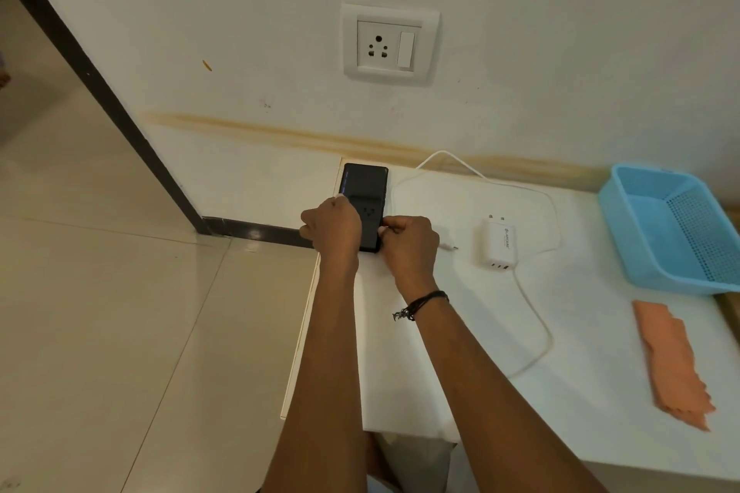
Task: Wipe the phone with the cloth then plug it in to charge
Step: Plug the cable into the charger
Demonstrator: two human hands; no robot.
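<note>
Black glass identifies the phone [366, 200], lying flat at the left edge of the white tabletop [592, 332], its far end near the wall. The left hand [334, 226] clasps the phone's left side with curled fingers; the right hand [408, 242] is clenched at the near right corner, pinching something small, probably the cable end, though this cannot be confirmed. The orange cloth [672, 360] lies apart at 4 o'clock from the phone, so wiping appears finished and the charging step is in hand.

The white cable [536, 316] loops from behind the phone round to the white charger [496, 244], which lies unplugged at 3 o'clock. The next move likely calls for seating the connector, then lifting the charger to the wall socket [378, 46] at 12 o'clock. A blue basket [640, 252] stands at the table's right end. Beige floor tiles [120, 312] and a dark door frame [100, 84] fill the left.
</note>
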